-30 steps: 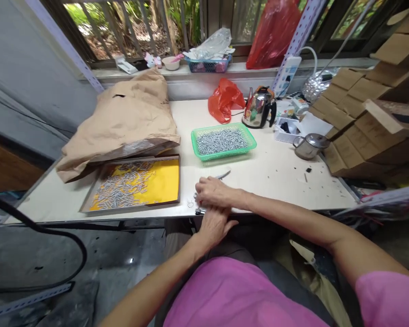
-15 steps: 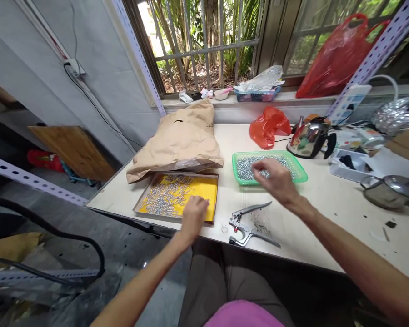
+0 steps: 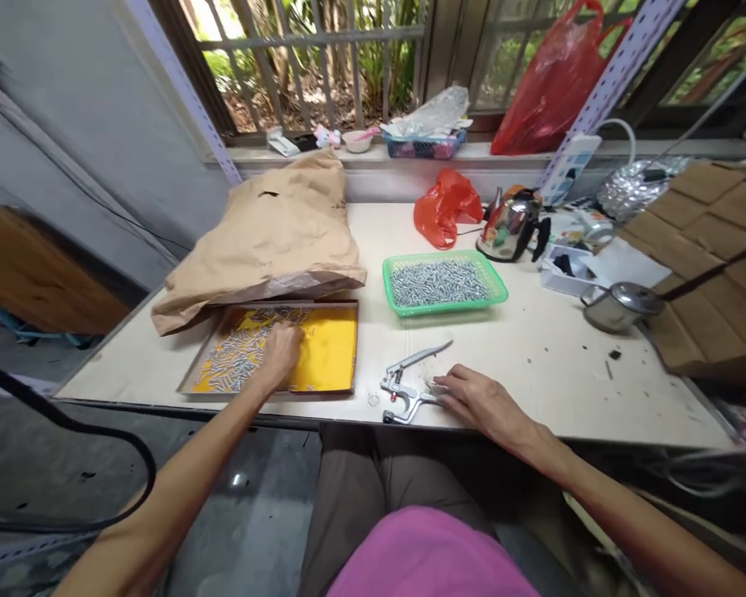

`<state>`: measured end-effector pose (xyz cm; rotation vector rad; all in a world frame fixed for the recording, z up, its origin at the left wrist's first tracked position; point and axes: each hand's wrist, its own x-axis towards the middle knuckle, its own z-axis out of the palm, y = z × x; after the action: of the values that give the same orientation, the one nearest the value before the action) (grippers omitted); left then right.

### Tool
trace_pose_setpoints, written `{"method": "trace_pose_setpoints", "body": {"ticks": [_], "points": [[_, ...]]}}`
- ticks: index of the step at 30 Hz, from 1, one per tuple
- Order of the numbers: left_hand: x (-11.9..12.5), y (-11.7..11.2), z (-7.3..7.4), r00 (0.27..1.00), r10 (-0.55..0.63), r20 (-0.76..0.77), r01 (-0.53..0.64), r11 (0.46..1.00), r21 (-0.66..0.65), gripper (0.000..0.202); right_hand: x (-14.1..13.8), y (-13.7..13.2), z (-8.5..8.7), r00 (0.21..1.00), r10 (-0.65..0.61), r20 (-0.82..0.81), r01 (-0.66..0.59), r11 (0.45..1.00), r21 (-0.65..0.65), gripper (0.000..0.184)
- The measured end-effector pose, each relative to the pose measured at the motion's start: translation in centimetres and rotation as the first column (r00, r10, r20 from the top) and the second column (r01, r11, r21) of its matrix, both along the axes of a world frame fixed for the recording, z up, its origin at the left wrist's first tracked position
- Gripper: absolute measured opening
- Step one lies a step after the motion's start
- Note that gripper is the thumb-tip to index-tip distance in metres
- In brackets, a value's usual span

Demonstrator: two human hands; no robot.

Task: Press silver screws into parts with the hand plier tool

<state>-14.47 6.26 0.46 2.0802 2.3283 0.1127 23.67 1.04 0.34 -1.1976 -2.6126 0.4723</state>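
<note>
My left hand (image 3: 279, 355) is in the shallow tray (image 3: 356, 348) with the yellow bottom, its fingers curled at the edge of the small metal pins (image 3: 233, 356). What its fingertips pinch is hidden. Over the lower handle of the silver hand pliers (image 3: 409, 398) lies my right hand (image 3: 481, 400), fingers stretched out and touching the handle. The pliers rest on the table with their handles spread and a spring between them. Behind them a green plastic basket (image 3: 453, 308) is filled with many more small metal pieces (image 3: 438, 282).
A large brown paper bag (image 3: 279, 224) overhangs the tray's back edge. Farther back are a red plastic bag (image 3: 446, 207) and a metal kettle (image 3: 511, 228). To the right stand a lidded metal pot (image 3: 622, 307), a white box (image 3: 563, 278) and cardboard (image 3: 709, 257).
My right hand has come down from above the green basket to the pliers' handle. My left hand has moved left and deeper into the tray, toward the pins. The view has shifted right.
</note>
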Motion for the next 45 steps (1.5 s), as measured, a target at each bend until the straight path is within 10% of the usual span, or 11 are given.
{"method": "trace_pose_setpoints", "body": {"ticks": [6,9,13,32,38,45], "points": [[5.3,-1.9,1.8,0.968,-0.044,0.248,0.038,0.999,0.027,0.025,0.7,-1.4,-1.5,0.990,-0.088,0.112,0.093,0.995,-0.043,0.021],[10.4,-4.6,1.8,0.730,0.083,0.678,0.043,0.985,-0.167,0.031,0.6,-1.3,-1.9,0.984,-0.104,0.144,0.109,0.994,-0.022,0.018],[14.6,-7.1,0.2,0.517,0.283,0.808,0.064,0.928,-0.366,0.038,0.6,-1.2,-2.1,0.981,-0.112,0.156,0.116,0.993,-0.015,0.014],[15.2,-5.1,0.4,0.607,0.419,0.676,0.175,0.759,-0.628,0.042,1.4,-0.7,-1.6,0.990,-0.097,0.099,0.102,0.993,-0.051,0.017],[15.1,-5.3,0.1,0.579,0.470,0.666,0.122,0.758,-0.640,0.044,2.1,3.9,-1.4,0.990,-0.006,0.140,0.014,0.998,-0.061,0.102],[15.3,-5.9,0.0,0.567,0.488,0.663,0.079,0.769,-0.634,0.045,0.9,6.3,-1.0,0.975,0.083,0.206,-0.080,0.997,-0.021,0.096]]}}
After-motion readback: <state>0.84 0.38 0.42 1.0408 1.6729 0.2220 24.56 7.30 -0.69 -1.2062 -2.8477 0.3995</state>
